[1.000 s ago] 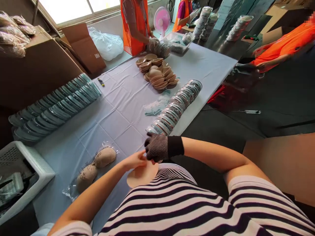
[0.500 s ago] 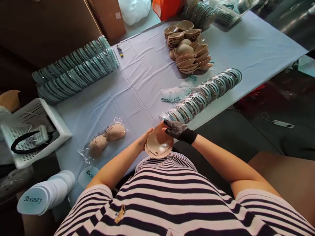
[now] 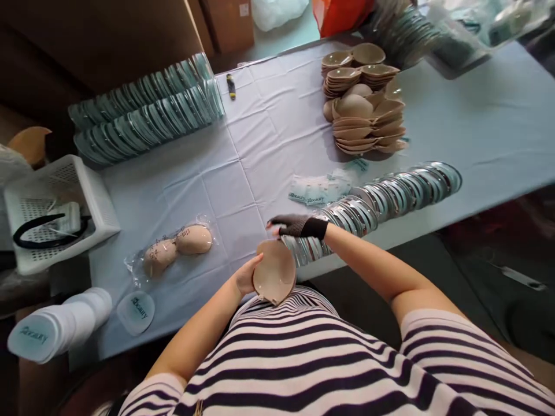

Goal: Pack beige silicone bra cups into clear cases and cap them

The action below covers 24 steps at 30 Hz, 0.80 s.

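The bare left hand (image 3: 245,276) holds a beige, round silicone cup (image 3: 274,272) just off the desk's near edge, grip closed on its rim. The gloved right hand (image 3: 295,226), grip open, touches the near end of the row of clear round plastic shells (image 3: 381,199), judged to be picking one; next the cup needs seating inside it. A white perforated basket (image 3: 65,196) off the left edge holds a black band.

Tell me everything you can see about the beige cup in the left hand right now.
The beige cup is a round, shallow, smooth pad, foam-like in look, its hollow side facing the camera. The bare left hand holds it by its left edge, tilted, just above the striped shirt at the table's near edge. The gloved right hand is apart from it, at the lid row.
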Each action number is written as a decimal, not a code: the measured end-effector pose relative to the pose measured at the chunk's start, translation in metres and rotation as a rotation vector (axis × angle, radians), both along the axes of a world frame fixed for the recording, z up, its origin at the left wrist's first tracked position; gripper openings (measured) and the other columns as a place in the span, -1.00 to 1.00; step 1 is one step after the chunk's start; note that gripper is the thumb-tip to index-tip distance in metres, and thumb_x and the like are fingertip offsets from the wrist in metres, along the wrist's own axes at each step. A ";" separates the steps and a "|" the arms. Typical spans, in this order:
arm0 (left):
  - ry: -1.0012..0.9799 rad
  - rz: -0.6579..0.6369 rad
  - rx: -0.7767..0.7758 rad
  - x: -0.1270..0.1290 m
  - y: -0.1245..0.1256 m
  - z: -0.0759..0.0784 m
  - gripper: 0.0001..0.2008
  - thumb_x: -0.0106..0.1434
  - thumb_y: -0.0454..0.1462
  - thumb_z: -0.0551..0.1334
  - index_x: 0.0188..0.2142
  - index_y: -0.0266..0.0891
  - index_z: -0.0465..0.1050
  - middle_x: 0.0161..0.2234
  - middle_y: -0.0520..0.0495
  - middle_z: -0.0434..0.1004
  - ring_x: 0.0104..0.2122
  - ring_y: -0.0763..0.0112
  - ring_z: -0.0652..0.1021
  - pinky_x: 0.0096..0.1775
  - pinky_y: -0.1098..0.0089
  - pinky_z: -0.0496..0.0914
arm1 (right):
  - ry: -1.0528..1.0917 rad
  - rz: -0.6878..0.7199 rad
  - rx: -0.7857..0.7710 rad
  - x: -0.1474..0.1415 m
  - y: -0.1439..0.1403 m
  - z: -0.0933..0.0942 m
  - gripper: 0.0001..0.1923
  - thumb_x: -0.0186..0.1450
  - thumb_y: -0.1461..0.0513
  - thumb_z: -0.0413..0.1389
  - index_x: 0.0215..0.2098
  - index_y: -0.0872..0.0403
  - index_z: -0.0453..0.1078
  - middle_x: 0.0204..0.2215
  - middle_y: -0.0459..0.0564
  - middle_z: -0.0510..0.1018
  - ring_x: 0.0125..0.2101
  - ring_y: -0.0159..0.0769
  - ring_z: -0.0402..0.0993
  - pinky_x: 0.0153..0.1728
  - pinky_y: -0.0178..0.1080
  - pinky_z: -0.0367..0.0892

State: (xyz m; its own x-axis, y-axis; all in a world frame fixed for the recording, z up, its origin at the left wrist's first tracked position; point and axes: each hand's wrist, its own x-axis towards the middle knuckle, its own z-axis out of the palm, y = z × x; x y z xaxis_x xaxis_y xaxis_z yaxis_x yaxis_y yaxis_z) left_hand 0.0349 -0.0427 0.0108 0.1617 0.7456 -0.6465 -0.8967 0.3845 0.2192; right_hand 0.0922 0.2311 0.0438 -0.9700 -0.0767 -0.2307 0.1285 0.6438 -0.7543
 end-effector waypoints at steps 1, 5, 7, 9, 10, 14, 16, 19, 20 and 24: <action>-0.007 0.046 0.025 0.000 0.002 0.000 -0.41 0.15 0.06 0.36 0.03 -0.32 0.50 -0.07 -0.28 0.63 0.01 0.04 0.58 0.07 0.18 0.37 | -0.018 -0.104 0.045 -0.010 0.024 -0.008 -0.60 0.41 0.16 0.02 0.15 0.11 0.39 0.09 0.07 0.52 0.03 -0.24 0.44 0.06 -0.27 0.28; 0.006 0.165 0.070 0.000 0.010 0.002 -0.17 0.03 0.28 0.30 0.02 -0.36 0.49 -0.07 -0.34 0.62 0.08 -0.08 0.52 0.12 0.09 0.35 | -0.232 -0.500 0.576 -0.046 0.108 -0.048 -0.20 0.25 0.09 0.23 0.36 0.17 0.11 0.25 0.29 0.32 0.20 0.07 0.23 0.22 0.07 0.07; 0.022 0.214 0.040 0.002 0.015 0.003 -0.15 0.02 0.33 0.26 -0.03 -0.36 0.50 -0.10 -0.35 0.62 0.09 -0.12 0.51 0.11 0.07 0.36 | -0.378 -0.505 0.717 -0.055 0.129 -0.070 -0.08 0.17 0.05 0.28 0.37 0.19 0.06 0.22 0.33 0.34 0.18 0.18 0.22 0.22 0.24 -0.06; 0.025 0.257 -0.008 0.002 0.021 0.003 -0.18 0.08 0.33 0.21 -0.06 -0.36 0.51 -0.12 -0.34 0.63 0.08 -0.12 0.51 0.10 0.06 0.36 | -0.401 -0.457 0.805 -0.059 0.134 -0.087 -0.23 0.20 0.06 0.24 0.29 0.17 0.19 0.12 0.30 0.43 0.13 0.17 0.25 0.20 0.29 -0.16; 0.019 0.270 -0.036 0.002 0.023 0.002 -0.21 0.12 0.32 0.17 -0.07 -0.35 0.52 -0.13 -0.33 0.63 0.08 -0.11 0.52 0.10 0.06 0.37 | -0.368 -0.426 0.830 -0.059 0.133 -0.093 -0.38 0.24 0.09 0.19 0.21 0.17 0.28 0.07 0.28 0.46 0.11 0.15 0.27 0.19 0.28 -0.17; -0.008 0.285 -0.118 -0.001 0.031 -0.003 -0.35 0.26 0.22 0.08 -0.16 -0.33 0.55 -0.17 -0.28 0.64 0.04 -0.04 0.54 0.10 0.08 0.37 | -0.316 -0.342 0.793 -0.053 0.128 -0.100 -0.69 0.33 0.21 0.02 -0.06 0.21 0.47 -0.03 0.32 0.49 0.06 0.09 0.30 0.07 0.07 0.08; -0.013 0.290 -0.113 -0.002 0.033 -0.005 -0.36 0.26 0.21 0.08 -0.18 -0.33 0.55 -0.18 -0.27 0.64 0.05 -0.04 0.54 0.11 0.08 0.36 | -0.352 -0.389 0.786 -0.049 0.127 -0.098 -0.63 0.29 0.22 0.07 0.03 0.21 0.42 -0.02 0.35 0.48 0.03 0.07 0.35 -0.02 -0.03 0.20; -0.025 0.307 -0.074 -0.001 0.034 -0.005 -0.35 0.25 0.22 0.10 -0.11 -0.32 0.54 -0.16 -0.27 0.64 0.06 -0.04 0.53 0.14 0.06 0.33 | -0.397 -0.486 0.788 -0.044 0.124 -0.092 -0.51 0.28 0.23 0.07 0.17 0.18 0.32 -0.04 0.35 0.51 -0.06 0.01 0.44 -0.11 -0.10 0.27; -0.031 0.310 -0.064 -0.001 0.032 -0.004 -0.35 0.26 0.22 0.11 -0.09 -0.32 0.53 -0.15 -0.27 0.64 0.06 -0.03 0.53 0.15 0.06 0.31 | -0.414 -0.493 0.781 -0.042 0.122 -0.090 -0.54 0.30 0.23 0.04 0.15 0.18 0.34 -0.07 0.35 0.52 -0.08 0.00 0.45 -0.12 -0.10 0.27; -0.030 0.315 -0.074 0.001 0.018 0.004 -0.40 0.28 0.18 0.13 -0.07 -0.30 0.53 -0.16 -0.24 0.64 0.01 0.02 0.56 0.16 0.07 0.31 | -0.387 -0.519 0.805 -0.040 0.115 -0.084 -0.58 0.35 0.22 -0.04 0.12 0.15 0.38 0.01 0.36 0.49 0.01 0.03 0.38 -0.10 -0.09 0.24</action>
